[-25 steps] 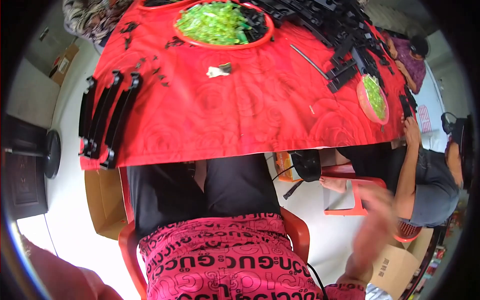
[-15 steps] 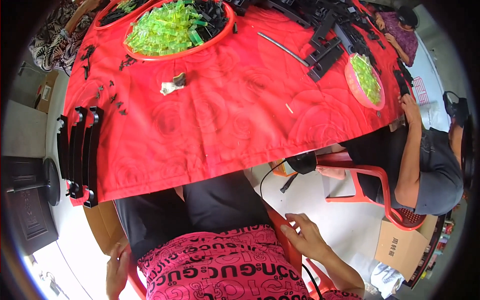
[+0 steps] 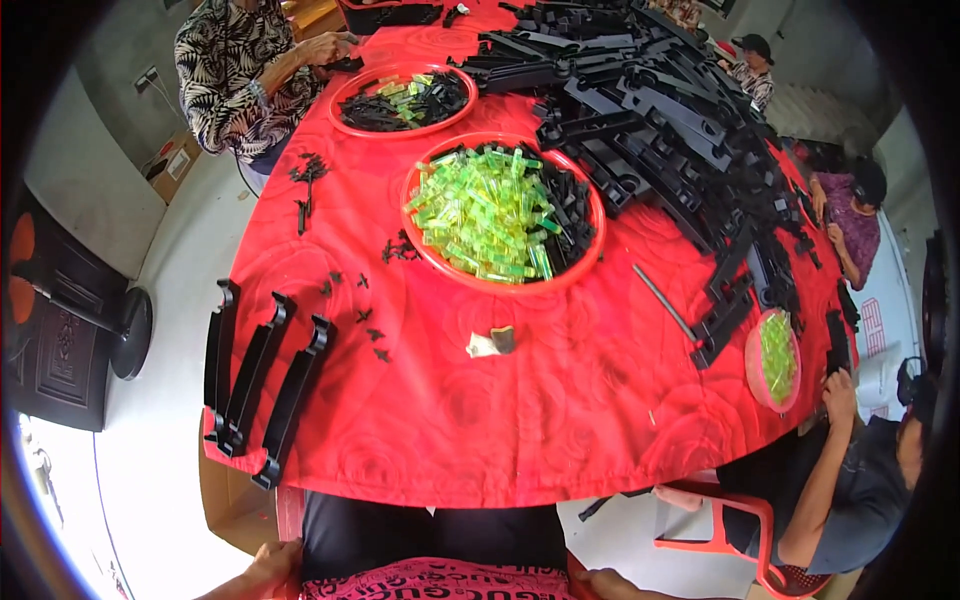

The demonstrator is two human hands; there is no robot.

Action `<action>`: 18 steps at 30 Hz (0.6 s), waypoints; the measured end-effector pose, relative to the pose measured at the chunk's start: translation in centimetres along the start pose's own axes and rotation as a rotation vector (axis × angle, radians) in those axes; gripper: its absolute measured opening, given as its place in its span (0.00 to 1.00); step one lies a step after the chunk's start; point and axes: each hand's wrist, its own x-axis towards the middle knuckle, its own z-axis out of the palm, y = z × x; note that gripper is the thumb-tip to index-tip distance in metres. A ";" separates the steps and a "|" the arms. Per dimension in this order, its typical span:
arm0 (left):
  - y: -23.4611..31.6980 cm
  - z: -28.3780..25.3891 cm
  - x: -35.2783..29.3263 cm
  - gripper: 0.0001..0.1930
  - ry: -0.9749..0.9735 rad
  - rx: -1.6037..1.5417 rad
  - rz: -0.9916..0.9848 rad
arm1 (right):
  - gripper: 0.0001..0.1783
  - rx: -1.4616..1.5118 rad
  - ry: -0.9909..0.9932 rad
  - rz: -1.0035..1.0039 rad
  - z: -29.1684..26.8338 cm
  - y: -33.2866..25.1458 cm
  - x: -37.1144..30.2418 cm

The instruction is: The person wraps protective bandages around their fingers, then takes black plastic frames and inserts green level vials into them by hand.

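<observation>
The left hand and right hand have settled beside the lap, finger state unclear, leaving black strips on the table's left edge untouched.

My left hand and right hand are beside my thighs; on the red cloth three black strips lie left of a bowl with green pieces
</observation>
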 end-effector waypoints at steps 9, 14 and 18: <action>-7.3 -2.7 5.1 0.15 -0.133 0.840 0.597 | 0.13 0.056 -0.175 0.063 -4.2 5.1 8.8; -2.8 -1.6 6.0 0.15 -0.102 0.756 0.580 | 0.33 -0.609 -0.323 -0.206 -6.5 16.4 18.1; 1.5 -2.2 4.5 0.16 -0.042 0.693 0.578 | 0.32 -0.727 -0.298 -0.214 -6.8 4.7 16.7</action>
